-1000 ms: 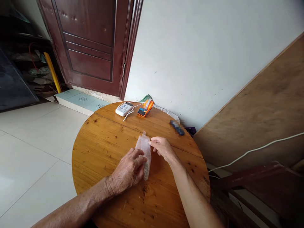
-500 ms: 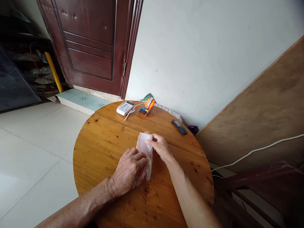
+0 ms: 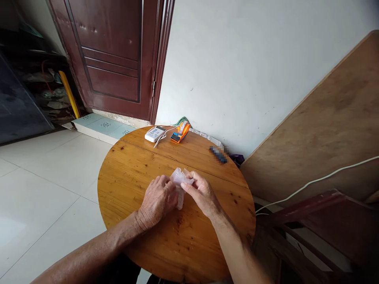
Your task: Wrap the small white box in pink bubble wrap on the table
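A piece of translucent bubble wrap [image 3: 178, 176] is between my two hands above the round wooden table [image 3: 124, 193]. Its top part is bent over towards the right, and a lower strip shows below the fingers. My right hand [image 3: 201, 191] pinches the upper right edge, thumb on the near side. On the left side of the wrap, my left hand [image 3: 158, 195] is closed with its fingers curled on it; its fingertips are partly hidden. Whether anything lies inside the wrap cannot be seen.
At the table's far side lie a white power strip [image 3: 154, 134] with a cord, an orange tape dispenser [image 3: 182, 133] and a dark blurred-out object [image 3: 218, 154]. A white wall [image 3: 225, 71] stands behind. A dark red wooden chair [image 3: 319, 221] is at the right.
My right hand has folded the top of the bubble wrap over. My left hand has shifted slightly left. The camera view has moved a little.
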A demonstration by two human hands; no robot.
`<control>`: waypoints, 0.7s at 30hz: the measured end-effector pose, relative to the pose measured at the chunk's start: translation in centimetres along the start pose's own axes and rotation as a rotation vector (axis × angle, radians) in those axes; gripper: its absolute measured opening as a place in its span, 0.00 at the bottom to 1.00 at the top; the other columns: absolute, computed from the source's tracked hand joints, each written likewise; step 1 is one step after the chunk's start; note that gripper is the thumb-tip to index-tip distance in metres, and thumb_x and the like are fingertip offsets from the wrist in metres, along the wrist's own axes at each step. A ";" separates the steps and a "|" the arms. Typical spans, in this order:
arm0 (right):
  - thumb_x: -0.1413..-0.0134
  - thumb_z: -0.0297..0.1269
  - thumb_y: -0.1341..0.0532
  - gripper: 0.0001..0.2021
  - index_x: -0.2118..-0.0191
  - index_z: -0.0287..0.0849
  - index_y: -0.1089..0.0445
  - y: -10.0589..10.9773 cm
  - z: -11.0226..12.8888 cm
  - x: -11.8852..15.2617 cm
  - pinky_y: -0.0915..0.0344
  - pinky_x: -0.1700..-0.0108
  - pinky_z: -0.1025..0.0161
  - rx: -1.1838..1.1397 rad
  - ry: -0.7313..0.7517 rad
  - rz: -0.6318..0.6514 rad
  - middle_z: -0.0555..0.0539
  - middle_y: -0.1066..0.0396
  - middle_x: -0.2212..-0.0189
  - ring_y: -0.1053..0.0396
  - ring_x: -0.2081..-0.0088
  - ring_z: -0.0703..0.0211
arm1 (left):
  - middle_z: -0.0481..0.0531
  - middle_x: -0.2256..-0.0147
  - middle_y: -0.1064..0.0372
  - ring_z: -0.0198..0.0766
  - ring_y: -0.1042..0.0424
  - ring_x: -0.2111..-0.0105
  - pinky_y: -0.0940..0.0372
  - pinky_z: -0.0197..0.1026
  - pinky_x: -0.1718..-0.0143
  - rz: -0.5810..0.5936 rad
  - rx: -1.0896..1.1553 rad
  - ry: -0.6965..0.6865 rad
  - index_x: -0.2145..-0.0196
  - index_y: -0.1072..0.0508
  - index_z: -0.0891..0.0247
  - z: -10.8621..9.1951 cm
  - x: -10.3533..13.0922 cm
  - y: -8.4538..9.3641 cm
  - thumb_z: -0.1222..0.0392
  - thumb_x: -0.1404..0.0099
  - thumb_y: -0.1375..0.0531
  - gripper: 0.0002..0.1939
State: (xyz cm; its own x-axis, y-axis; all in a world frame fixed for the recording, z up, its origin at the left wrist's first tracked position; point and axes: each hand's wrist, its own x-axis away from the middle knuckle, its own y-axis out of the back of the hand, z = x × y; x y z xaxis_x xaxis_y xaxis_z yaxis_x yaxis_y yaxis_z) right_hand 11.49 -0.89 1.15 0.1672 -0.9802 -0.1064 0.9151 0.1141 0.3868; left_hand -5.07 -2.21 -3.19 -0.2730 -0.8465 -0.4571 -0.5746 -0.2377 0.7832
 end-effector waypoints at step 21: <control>0.48 0.30 0.38 0.07 0.64 0.48 0.35 -2.3 -3.5 5.5 0.40 0.39 0.53 0.185 0.346 -0.009 0.43 0.28 0.47 0.35 0.40 0.51 | 0.62 0.37 0.42 0.49 0.43 0.36 0.42 0.54 0.38 0.305 0.403 -0.258 0.41 0.35 0.60 3.6 0.7 1.9 0.64 0.40 0.39 0.28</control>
State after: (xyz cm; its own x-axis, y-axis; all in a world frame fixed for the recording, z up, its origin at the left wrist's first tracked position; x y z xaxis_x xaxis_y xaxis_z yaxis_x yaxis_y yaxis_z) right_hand 11.58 -6.00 -3.59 0.3025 -0.8648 -0.4008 0.8408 0.0440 0.5395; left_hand -9.16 -1.56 -3.59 -0.6234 -0.6925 -0.3630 -0.6754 0.2431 0.6962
